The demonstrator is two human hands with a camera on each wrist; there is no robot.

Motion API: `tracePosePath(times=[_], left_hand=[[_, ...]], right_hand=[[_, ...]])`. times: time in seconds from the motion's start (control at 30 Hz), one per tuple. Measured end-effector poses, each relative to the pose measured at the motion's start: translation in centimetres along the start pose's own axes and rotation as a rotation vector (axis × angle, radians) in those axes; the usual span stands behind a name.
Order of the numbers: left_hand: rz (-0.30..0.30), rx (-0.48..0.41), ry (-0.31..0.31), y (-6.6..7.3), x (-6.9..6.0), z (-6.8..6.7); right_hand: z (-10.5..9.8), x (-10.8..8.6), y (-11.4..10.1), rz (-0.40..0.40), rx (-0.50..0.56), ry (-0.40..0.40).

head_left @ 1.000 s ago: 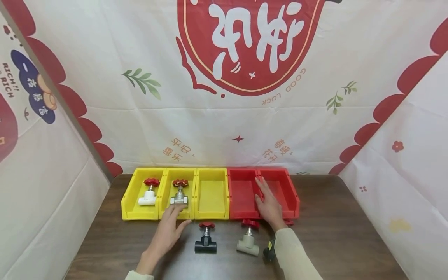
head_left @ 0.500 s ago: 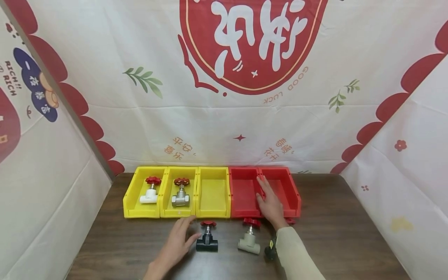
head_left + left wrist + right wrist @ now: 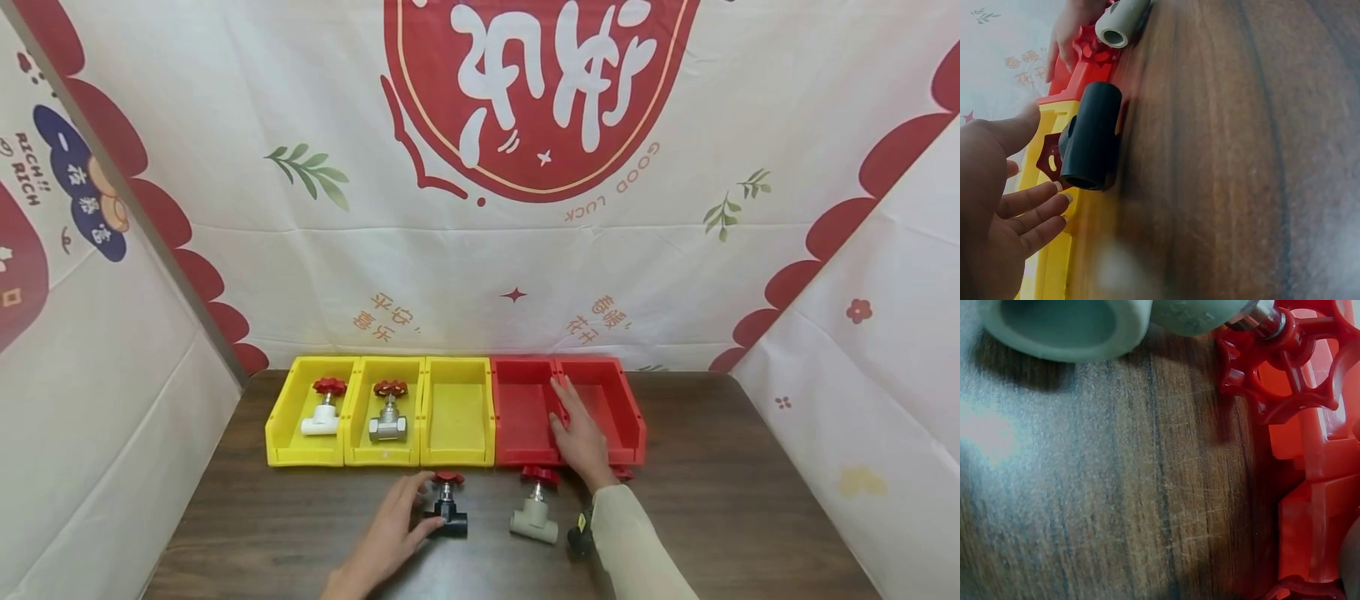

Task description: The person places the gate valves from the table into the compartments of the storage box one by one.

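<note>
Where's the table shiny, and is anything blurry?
Left wrist: pale glare on the brown wood-grain table, lower right, plus a blurry whitish patch near the bottom; right wrist: white glare at left, dark shadow under the grey-green plastic valve.

You're at a tabletop work booth: printed fabric hangings (image 3: 465, 275) wall in your wood-grain table (image 3: 750, 500) at the back and both sides, while yellow parts bins (image 3: 457, 417), red parts bins (image 3: 521, 417) and handwheel valves (image 3: 534, 522) suggest a workshop-style sorting bench.
</note>
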State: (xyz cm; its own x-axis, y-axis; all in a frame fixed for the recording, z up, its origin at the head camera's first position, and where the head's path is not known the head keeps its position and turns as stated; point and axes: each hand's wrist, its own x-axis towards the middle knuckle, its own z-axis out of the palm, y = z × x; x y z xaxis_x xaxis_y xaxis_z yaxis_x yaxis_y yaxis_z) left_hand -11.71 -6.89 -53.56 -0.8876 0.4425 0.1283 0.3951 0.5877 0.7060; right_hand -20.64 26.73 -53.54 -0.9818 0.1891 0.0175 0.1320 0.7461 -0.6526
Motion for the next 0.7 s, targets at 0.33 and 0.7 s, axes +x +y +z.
tracePosePath(times=[0.33, 0.7], left_hand=[[0.036, 0.026, -0.013, -0.3, -0.4, 0.9], [0.019, 0.091, -0.087, -0.5, 0.0, 1.8]], right_hand=[[0.1, 0.0, 0.0, -0.003, 0.012, -0.001], [0.0, 0.0, 0.0, -0.001, 0.006, -0.001]])
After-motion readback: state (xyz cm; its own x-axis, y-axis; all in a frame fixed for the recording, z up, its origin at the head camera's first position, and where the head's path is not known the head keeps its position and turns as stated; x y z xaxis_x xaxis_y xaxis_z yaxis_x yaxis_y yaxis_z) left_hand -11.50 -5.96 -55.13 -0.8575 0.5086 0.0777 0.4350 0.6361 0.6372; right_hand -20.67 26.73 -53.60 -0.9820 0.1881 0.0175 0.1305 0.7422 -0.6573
